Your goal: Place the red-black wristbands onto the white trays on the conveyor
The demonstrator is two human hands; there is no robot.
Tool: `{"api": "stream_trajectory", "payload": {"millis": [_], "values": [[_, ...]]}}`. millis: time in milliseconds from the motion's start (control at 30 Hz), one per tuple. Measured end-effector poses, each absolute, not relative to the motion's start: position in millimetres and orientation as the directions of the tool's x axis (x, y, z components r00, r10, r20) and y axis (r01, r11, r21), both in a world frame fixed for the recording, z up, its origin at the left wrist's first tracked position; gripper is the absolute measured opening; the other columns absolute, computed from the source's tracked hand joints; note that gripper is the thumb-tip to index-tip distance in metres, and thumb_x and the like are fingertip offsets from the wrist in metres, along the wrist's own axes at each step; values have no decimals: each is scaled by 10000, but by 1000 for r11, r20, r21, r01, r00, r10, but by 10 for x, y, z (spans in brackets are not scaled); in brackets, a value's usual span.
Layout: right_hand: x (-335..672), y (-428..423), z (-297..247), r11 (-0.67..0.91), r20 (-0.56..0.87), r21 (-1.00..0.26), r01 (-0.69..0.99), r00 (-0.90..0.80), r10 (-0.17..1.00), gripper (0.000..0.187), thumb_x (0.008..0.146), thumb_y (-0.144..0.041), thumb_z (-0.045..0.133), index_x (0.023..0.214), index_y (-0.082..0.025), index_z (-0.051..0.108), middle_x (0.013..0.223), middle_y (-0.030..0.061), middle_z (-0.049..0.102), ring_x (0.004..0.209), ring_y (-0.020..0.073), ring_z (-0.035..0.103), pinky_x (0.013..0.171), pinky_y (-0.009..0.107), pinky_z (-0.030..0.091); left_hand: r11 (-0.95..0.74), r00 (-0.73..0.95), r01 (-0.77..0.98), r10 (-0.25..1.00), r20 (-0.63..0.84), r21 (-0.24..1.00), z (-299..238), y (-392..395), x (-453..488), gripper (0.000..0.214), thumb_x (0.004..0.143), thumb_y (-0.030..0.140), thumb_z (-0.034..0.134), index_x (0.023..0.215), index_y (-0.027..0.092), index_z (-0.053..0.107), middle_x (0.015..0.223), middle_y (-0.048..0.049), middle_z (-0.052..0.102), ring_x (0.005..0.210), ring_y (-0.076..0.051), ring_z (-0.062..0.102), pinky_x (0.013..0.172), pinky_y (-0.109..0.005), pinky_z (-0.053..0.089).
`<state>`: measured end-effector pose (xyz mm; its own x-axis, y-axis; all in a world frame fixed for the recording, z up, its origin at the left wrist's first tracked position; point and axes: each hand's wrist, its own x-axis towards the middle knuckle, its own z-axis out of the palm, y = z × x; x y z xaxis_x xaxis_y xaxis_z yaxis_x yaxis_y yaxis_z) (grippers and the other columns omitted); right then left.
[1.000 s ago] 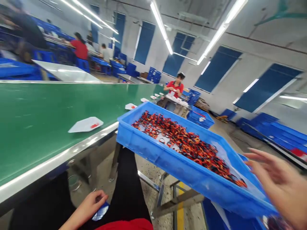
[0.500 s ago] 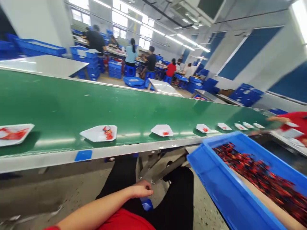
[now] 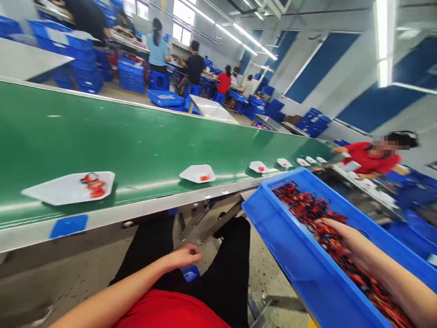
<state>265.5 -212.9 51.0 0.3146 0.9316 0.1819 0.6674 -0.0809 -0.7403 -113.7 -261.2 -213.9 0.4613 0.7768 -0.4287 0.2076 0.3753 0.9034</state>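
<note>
The right hand [image 3: 336, 234] is in the blue bin [image 3: 290, 255], fingers among red-and-black pieces [image 3: 300, 200] heaped far-left to near-right; grip hidden. The left hand [image 3: 186, 256], fingers curled, hold unclear, is left of the bin.

seven white trays [image 3: 64, 189] on one green belt [image 3: 153, 141], one near bin [image 3: 300, 264], wearer's two hands [image 3: 185, 256].

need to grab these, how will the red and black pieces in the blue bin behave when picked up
The pieces are probably light, each looking small beside the right hand. They may snag on one another, lying heaped together in the blue bin.
</note>
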Motion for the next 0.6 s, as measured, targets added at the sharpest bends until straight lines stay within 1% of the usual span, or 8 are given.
{"api": "stream_trajectory", "payload": {"millis": [67, 133, 233, 300, 367, 467, 533, 600], "values": [[2545, -2210, 710, -333, -189, -884, 328, 401, 897, 268, 700, -402, 636, 647, -149, 704, 489, 68, 572, 276, 82, 348, 295, 207, 142, 398, 503, 142, 760, -413, 906, -1963, -2595, -1118, 356, 703, 526, 613, 719, 171, 588, 697, 4, 573, 674, -147, 530, 620, -262, 389], [2391, -2307, 918, -383, -314, -917, 109, 391, 865, 240, 710, -393, 638, 702, -159, 693, 562, 77, 601, 309, 68, 377, 310, 189, 115, 419, 543, 63, 747, -384, 906, -1707, -2617, -1094, 406, 723, 562, 573, 785, 161, 589, 820, -28, 605, 722, -142, 542, 650, -259, 406], [2010, -2479, 1146, -294, -234, -946, 136, 344, 910, 259, 712, -431, 633, 794, -188, 673, 659, 79, 642, 317, 68, 400, 298, 172, 86, 474, 617, -92, 717, -324, 875, -1198, -2732, -1023, 424, 801, 568, 468, 904, 177, 594, 926, -56, 618, 796, -148, 573, 728, -286, 445], [1631, -2596, 1136, -212, -149, -945, 249, 247, 957, 294, 730, -474, 608, 836, -204, 652, 678, 66, 651, 322, 85, 421, 274, 172, 131, 612, 704, -344, 670, -236, 712, -849, -2820, -945, 435, 824, 550, 447, 997, 179, 594, 1007, -90, 608, 867, -180, 586, 779, -343, 458], [1184, -2698, 948, -25, 18, -896, 443, 91, 996, 275, 774, -477, 561, 837, -219, 632, 702, 52, 663, 422, 135, 530, 312, 203, 315, 688, 731, -507, 662, -164, 520, -574, -2876, -870, 500, 828, 592, 394, 1080, 202, 579, 1103, -109, 588, 967, -229, 585, 828, -420, 456], [538, -2797, 433, 421, 292, -574, 702, -305, 907, 184, 811, -372, 540, 902, -239, 629, 827, 49, 683, 682, 196, 629, 576, 290, 493, 723, 713, -650, 687, -141, 236, -393, -2876, -847, 503, 805, 619, 410, 950, 183, 615, 953, -84, 640, 875, -223, 623, 799, -402, 473], [223, -2813, 90, 584, 313, -363, 726, -496, 810, 200, 815, -332, 549, 979, -242, 619, 929, 61, 679, 835, 230, 618, 716, 335, 493, 672, 640, -732, 735, -224, 112, -422, -2842, -920, 422, 805, 551, 476, 752, 154, 608, 740, -49, 643, 707, -165, 626, 725, -297, 479], [32, -2793, -145, 642, 304, -294, 708, -567, 765, 278, 809, -324, 570, 1071, -232, 587, 1039, 77, 654, 958, 253, 581, 823, 379, 473, 588, 537, -806, 774, -336, 64, -528, -2809, -1042, 366, 806, 471, 517, 639, 151, 571, 620, -34, 620, 614, -136, 606, 684, -253, 474]]}}
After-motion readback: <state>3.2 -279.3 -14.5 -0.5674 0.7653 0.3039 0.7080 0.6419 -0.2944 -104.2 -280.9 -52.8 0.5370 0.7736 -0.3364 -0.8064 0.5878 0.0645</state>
